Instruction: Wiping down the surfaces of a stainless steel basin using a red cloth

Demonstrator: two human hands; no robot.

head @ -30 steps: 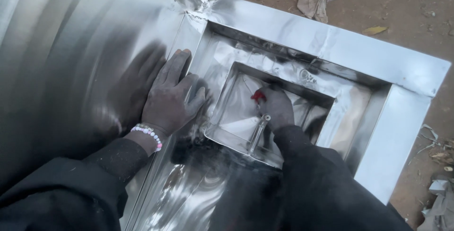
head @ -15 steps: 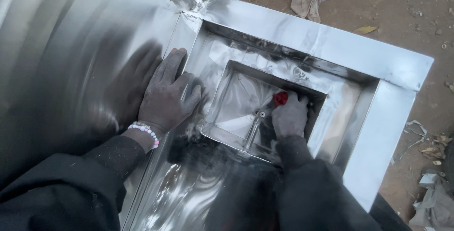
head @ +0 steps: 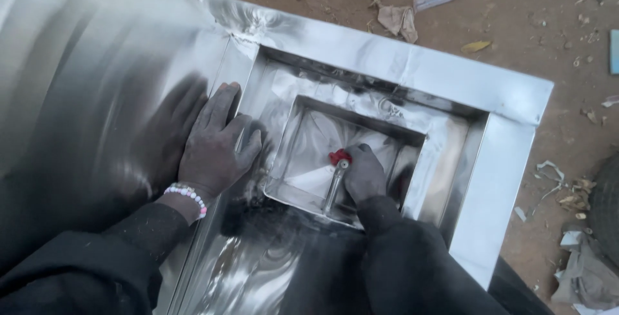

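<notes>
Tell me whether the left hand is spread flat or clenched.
Spread flat. The left hand lies palm down with fingers stretched out on the shiny metal sheet, beside the square recess where the right hand works.

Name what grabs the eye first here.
The shiny steel housing with its stepped square recess fills the view. In the recess, the right hand grips a metal tool with a red tip. The left hand, beaded bracelet at its wrist, lies flat on the sheet beside it.
</notes>
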